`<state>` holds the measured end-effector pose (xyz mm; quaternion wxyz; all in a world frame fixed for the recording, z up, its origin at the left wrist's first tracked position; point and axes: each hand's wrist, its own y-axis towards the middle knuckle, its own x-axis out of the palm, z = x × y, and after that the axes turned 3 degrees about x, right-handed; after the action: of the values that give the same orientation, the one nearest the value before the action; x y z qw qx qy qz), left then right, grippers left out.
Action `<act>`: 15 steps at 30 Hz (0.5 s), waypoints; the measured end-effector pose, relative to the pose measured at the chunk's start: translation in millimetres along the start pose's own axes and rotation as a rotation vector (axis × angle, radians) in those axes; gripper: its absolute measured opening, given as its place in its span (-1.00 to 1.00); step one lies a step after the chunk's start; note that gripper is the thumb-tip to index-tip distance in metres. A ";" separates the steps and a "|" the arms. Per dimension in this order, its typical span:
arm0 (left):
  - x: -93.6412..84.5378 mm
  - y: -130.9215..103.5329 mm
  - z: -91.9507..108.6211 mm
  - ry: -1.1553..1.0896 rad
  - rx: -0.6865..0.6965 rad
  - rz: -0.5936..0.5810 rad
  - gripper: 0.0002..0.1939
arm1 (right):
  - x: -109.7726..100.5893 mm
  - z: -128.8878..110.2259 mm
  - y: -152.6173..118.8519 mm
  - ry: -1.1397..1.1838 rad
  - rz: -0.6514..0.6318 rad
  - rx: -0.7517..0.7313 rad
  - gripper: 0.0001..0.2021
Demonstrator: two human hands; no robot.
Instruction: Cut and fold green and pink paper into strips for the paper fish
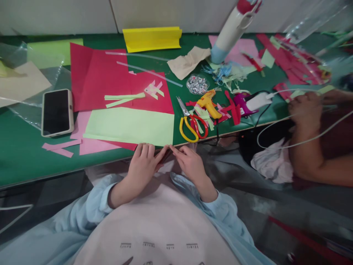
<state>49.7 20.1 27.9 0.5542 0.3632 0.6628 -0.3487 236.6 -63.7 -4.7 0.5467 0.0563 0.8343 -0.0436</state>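
At the table's front edge, my left hand (pixel 142 162) and my right hand (pixel 189 161) meet fingertip to fingertip. Both are closed in a pinch, and a bit of dark red shows below the fingers, too hidden to name. Just beyond them lies a light green paper sheet (pixel 129 125) over red paper (pixel 99 73) and pink paper (pixel 82 129). On the red paper rests a small pink-and-green woven paper fish (pixel 153 89) beside light green paper strips (pixel 124 97). Scissors (pixel 193 123) with yellow and red handles lie to the right of the sheet.
A yellow glue gun (pixel 211 105), paper scraps (pixel 202 119), a dish of googly eyes (pixel 197 84) and a bottle (pixel 230 33) stand to the right. A phone (pixel 56 112) lies left. Another person's hand (pixel 306 108) and a white cable (pixel 298 146) are at far right.
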 end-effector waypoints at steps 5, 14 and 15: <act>5.6 0.1 4.5 -0.020 -0.040 0.031 -0.40 | -0.1 0.3 0.5 0.459 0.145 0.237 -0.67; 15.3 -21.4 3.9 -0.088 -0.030 0.208 -0.54 | 17.8 -16.5 11.7 1.136 0.037 0.639 -0.48; 15.0 -23.6 2.5 -0.111 -0.012 0.221 -0.54 | 18.9 -17.9 13.5 1.164 0.057 0.669 -0.49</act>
<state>28.6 7.7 14.1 0.6273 0.4110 0.5890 -0.3011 214.7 -47.2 -15.0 -0.0383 0.2589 0.9327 -0.2481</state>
